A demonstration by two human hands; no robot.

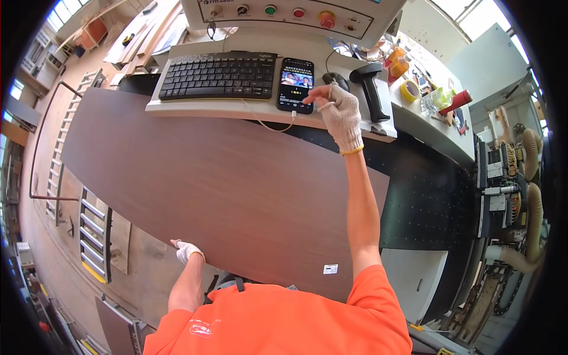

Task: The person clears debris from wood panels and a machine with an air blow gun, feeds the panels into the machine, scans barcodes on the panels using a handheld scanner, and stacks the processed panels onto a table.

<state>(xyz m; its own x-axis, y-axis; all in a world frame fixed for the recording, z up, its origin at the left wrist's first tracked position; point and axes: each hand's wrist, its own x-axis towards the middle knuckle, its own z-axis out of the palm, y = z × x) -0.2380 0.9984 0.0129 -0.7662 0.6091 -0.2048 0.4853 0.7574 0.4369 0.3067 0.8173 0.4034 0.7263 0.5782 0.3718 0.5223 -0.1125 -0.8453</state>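
Two white knitted gloves cover my hands, the fingertips bare. The phone [295, 86] is black, its lit screen showing a colourful picture above rows of small text; a pale cable [275, 128] plugs into its near end. It lies on the white shelf [195, 106], between the black keyboard [219, 77] on the left and the mouse [336, 81] on the right. My right hand [341, 112] is part-open, fingers loosely bent and gripping nothing, one tip over the phone's right edge; I cannot tell if it touches. My left hand [189, 252] is at the left edge of a brown board [225, 171]; I cannot tell whether those fingers grip it. The board has faint grain, a curved left edge and a white label [330, 269] at its near end. A control panel [284, 13] stands at the far side, roller frames [94, 236] at left, a cluttered bench [435, 131] at far right.
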